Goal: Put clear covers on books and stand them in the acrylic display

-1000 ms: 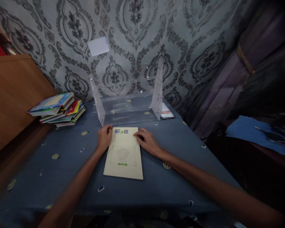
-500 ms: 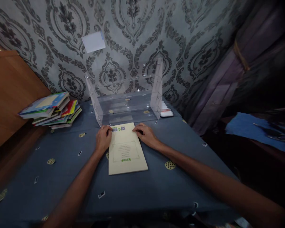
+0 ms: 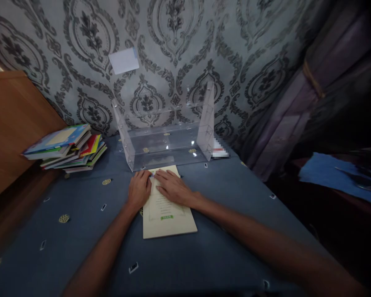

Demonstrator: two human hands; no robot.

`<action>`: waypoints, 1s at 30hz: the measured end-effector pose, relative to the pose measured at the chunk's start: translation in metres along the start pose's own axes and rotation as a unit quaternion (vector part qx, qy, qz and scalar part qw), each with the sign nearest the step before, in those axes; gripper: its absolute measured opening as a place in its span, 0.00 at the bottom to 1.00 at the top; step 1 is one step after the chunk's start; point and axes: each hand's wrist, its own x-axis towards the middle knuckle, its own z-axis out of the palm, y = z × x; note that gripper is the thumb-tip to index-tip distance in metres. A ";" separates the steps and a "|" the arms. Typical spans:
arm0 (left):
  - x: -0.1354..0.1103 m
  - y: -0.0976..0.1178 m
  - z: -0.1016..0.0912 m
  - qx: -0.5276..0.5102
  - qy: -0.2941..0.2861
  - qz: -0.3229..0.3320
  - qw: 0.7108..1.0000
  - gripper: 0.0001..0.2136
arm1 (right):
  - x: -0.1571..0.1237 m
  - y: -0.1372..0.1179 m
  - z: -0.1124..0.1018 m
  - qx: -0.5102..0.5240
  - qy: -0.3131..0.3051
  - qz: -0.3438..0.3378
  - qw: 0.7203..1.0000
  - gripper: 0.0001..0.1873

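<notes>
A cream-coloured book (image 3: 170, 229) lies flat on the cloth-covered table, its green-printed label towards me. My right hand (image 3: 172, 187) rests across the book's upper part with its fingers stretched out, hiding the printed codes there. Along the upper left edge of the book is my left hand (image 3: 139, 188), its fingers extended and close to the right fingertips. Neither hand grips the book. Just beyond it stands a clear plastic rack (image 3: 129, 150) with tiered shelves and two side panels, close to the wall.
At the left, a stack of books (image 3: 71, 144) leans unevenly near a wooden cabinet (image 3: 15, 123). A blurred-out white item (image 3: 219, 149) lies right of the rack. Blue cloth (image 3: 327, 169) is at the far right, beside a tied curtain (image 3: 287, 107).
My right hand has moved left from the book's right edge onto its upper face. My left hand has flattened at the left edge. The view has shifted slightly.
</notes>
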 end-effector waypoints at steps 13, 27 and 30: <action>-0.002 0.000 0.002 0.037 -0.003 0.020 0.999 0.14 | -0.037 0.050 -0.007 0.038 0.062 0.097 0.993 0.24; 0.000 0.014 -0.001 0.057 -0.069 0.104 0.991 0.18 | -0.033 0.048 -0.009 0.042 0.053 0.093 0.993 0.22; -0.010 0.023 -0.001 0.009 -0.090 0.159 0.983 0.18 | -0.033 0.050 -0.007 0.038 0.062 0.087 0.994 0.22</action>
